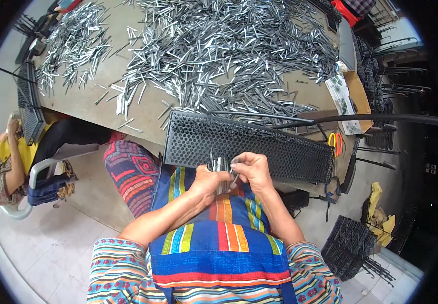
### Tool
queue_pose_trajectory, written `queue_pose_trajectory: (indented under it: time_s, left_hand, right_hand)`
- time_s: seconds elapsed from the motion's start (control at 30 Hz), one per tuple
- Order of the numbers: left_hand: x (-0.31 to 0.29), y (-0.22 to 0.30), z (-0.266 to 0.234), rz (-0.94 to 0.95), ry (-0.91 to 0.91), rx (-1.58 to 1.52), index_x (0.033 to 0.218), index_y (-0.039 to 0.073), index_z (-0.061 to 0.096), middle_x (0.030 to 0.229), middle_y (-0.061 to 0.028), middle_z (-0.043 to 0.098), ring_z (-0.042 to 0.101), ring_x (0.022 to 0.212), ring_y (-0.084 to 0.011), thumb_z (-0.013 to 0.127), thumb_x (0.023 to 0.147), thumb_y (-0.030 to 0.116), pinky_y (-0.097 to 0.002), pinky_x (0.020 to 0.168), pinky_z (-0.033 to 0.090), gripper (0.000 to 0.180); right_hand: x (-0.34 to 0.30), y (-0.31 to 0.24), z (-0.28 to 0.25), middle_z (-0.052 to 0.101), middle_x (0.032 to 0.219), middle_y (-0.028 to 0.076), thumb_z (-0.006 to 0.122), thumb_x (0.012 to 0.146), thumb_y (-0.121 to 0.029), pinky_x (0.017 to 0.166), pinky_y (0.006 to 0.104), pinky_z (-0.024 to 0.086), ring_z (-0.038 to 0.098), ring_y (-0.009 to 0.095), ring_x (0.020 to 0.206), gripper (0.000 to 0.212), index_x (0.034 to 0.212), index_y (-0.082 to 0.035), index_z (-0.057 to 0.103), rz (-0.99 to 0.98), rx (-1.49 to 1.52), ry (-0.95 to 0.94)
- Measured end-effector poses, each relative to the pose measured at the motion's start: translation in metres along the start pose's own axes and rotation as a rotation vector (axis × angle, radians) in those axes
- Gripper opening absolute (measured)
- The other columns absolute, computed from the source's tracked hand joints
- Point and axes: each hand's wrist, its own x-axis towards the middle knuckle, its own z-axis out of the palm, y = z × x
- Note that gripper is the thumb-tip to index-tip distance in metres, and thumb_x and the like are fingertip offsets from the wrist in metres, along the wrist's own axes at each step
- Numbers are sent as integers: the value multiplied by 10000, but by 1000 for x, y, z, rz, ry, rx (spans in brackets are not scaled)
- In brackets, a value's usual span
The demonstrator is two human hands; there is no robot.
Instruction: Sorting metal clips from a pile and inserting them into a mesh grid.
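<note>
My left hand [208, 181] is closed around a small bundle of thin metal strips [219, 165], held upright with their ends showing above the fingers. Close beside it, my right hand [253, 171] is closed in a pinch at the bundle's edge, its fingertips on a strip that is slightly blurred. Both hands are just in front of a long black perforated metal rack [198, 139], which leans on the table's near edge above my lap. Most of its holes look bare from here.
A large heap of loose metal strips [219, 45] covers the table [143, 119], with a smaller pile [77, 40] at left. Orange-handled scissors [335, 144] and a cardboard box [358, 99] lie right. Another person [8, 157] sits at left. More black racks [348, 245] stand lower right.
</note>
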Motion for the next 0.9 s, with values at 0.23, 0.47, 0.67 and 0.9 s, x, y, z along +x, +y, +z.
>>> queue_pose_trajectory:
  time_s: [0.23,0.47,0.67,0.9]
  left_hand:
    - [1,6,0,51,-24,60,849,-43,629,729,-142,667,649,562,-224,666,706,-58,-318,471,525,148]
    - [1,-1,4,65,-40,118,829,-13,654,722,-105,671,641,556,-182,645,730,-46,-289,465,510,105]
    - [2,-7,7,158,-47,126,830,4,664,713,-80,666,621,545,-152,638,739,-47,-266,471,489,107]
    - [1,-6,10,175,-101,197,786,15,651,676,-57,648,599,549,-122,606,745,-67,-265,491,497,103]
  right_hand:
    - [-7,-1,3,664,706,58,686,798,12,449,208,470,592,99,496,122,917,3,659,100,263,62]
    - [-9,8,-4,658,695,64,674,812,3,442,232,497,590,98,493,63,862,10,636,78,157,43]
    - [-16,1,12,653,692,58,656,819,13,449,214,469,583,95,490,59,877,9,643,-55,102,138]
    - [-15,1,-9,650,690,51,651,812,14,456,230,499,606,109,508,47,858,8,646,146,237,27]
